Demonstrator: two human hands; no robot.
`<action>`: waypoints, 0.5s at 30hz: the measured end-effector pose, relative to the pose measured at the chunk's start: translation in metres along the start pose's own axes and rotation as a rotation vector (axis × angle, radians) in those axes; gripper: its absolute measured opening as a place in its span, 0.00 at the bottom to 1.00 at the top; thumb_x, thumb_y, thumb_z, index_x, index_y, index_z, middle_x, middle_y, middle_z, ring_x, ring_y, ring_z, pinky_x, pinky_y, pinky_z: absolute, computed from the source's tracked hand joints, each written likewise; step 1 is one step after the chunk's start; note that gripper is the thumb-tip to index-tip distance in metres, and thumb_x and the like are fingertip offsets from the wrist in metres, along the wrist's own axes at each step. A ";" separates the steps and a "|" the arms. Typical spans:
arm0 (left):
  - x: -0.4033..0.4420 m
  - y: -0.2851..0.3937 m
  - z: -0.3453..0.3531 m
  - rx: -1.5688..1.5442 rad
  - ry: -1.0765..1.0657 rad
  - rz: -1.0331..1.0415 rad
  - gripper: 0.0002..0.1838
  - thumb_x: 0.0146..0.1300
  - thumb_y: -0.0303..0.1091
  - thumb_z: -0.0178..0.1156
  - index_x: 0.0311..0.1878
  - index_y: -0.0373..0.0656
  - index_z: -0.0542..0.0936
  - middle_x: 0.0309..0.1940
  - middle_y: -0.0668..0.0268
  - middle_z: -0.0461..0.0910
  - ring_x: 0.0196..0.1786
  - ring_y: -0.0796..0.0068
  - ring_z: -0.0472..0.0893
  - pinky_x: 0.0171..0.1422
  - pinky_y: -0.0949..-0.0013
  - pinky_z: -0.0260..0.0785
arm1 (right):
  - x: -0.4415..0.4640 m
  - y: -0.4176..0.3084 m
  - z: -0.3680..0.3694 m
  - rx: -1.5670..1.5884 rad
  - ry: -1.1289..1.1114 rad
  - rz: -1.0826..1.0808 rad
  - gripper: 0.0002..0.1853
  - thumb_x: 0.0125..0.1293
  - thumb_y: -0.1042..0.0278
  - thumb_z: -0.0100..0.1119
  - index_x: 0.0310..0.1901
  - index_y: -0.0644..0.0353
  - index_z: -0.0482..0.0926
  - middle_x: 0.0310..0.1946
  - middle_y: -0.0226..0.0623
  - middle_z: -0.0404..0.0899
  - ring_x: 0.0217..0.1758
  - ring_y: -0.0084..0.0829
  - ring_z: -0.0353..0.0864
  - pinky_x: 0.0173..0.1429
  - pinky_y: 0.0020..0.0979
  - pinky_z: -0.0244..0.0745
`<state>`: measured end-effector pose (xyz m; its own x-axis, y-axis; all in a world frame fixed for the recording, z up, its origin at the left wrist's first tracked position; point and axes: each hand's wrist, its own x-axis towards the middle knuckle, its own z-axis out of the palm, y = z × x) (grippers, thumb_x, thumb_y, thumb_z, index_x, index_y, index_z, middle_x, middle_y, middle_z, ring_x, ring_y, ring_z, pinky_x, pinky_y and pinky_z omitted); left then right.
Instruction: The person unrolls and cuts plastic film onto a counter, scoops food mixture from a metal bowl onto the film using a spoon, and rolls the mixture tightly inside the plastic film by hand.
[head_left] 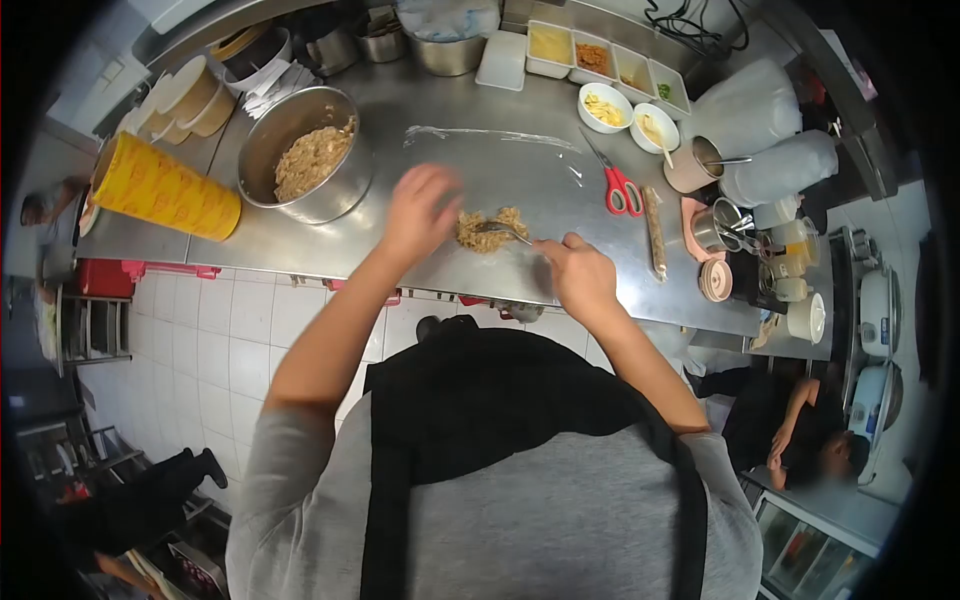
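A small mound of brownish filling (490,230) lies near the front edge of the steel counter, by clear plastic film (490,135) whose far edge shows as a shiny line. My right hand (583,280) is closed round the handle of a metal spoon (505,230), whose bowl rests on the mound. Just left of the mound, my left hand (422,212) is raised over the counter, its fingers blurred and apart, holding nothing that shows. A large steel pot (335,200) with more filling (312,162) stands to the left.
Red-handled scissors (622,192) and a wrapped roll (654,235) lie at the right. Behind are white bowls (604,108) and ingredient trays (549,50). A yellow cylinder (165,190) stands at the far left. Another person (790,420) is at the lower right.
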<state>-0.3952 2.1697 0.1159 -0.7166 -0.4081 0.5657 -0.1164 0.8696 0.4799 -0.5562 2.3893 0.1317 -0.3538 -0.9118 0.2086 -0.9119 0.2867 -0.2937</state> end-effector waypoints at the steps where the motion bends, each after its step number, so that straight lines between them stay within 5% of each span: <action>1: 0.035 0.012 0.015 -0.032 -0.077 0.082 0.14 0.54 0.27 0.65 0.45 0.45 0.80 0.50 0.60 0.79 0.58 0.54 0.75 0.63 0.54 0.66 | -0.002 -0.002 -0.009 -0.001 0.026 -0.021 0.17 0.55 0.73 0.57 0.45 0.45 0.86 0.29 0.38 0.75 0.32 0.41 0.80 0.34 0.41 0.75; 3: 0.092 0.031 0.063 -0.113 -0.332 0.308 0.21 0.55 0.27 0.64 0.54 0.47 0.78 0.56 0.60 0.77 0.64 0.57 0.73 0.67 0.54 0.66 | -0.004 -0.004 -0.021 0.003 0.091 -0.036 0.18 0.55 0.73 0.56 0.46 0.44 0.86 0.29 0.37 0.73 0.32 0.40 0.78 0.34 0.40 0.74; 5: 0.129 0.048 0.127 0.129 -0.481 0.539 0.31 0.56 0.26 0.64 0.65 0.51 0.71 0.65 0.63 0.72 0.69 0.60 0.69 0.69 0.56 0.65 | -0.019 -0.008 -0.027 0.020 0.153 -0.024 0.19 0.55 0.74 0.57 0.47 0.44 0.86 0.29 0.35 0.72 0.31 0.38 0.76 0.33 0.39 0.74; 7: 0.142 0.046 0.200 0.243 -0.495 0.669 0.40 0.52 0.31 0.68 0.70 0.56 0.66 0.71 0.65 0.65 0.72 0.63 0.65 0.70 0.55 0.64 | -0.031 -0.004 -0.028 -0.004 0.171 0.002 0.19 0.55 0.73 0.58 0.48 0.44 0.86 0.28 0.34 0.70 0.30 0.37 0.74 0.32 0.37 0.72; 10: 0.167 0.079 0.201 0.249 -0.810 0.563 0.46 0.47 0.36 0.71 0.72 0.62 0.63 0.69 0.66 0.67 0.69 0.62 0.69 0.70 0.51 0.64 | -0.055 0.008 -0.028 0.030 0.208 0.067 0.22 0.51 0.77 0.62 0.49 0.43 0.86 0.28 0.31 0.71 0.29 0.34 0.75 0.29 0.34 0.71; 15: 0.195 0.082 0.225 0.284 -1.014 0.591 0.34 0.46 0.37 0.71 0.61 0.59 0.75 0.58 0.64 0.76 0.61 0.61 0.76 0.65 0.48 0.66 | -0.082 0.022 -0.034 0.129 0.130 0.258 0.21 0.55 0.78 0.63 0.49 0.40 0.86 0.28 0.31 0.73 0.28 0.34 0.77 0.30 0.34 0.73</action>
<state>-0.6986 2.2239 0.1147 -0.9093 0.3666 -0.1968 0.3560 0.9303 0.0880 -0.5543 2.4802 0.1403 -0.6012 -0.7663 0.2266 -0.7575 0.4563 -0.4668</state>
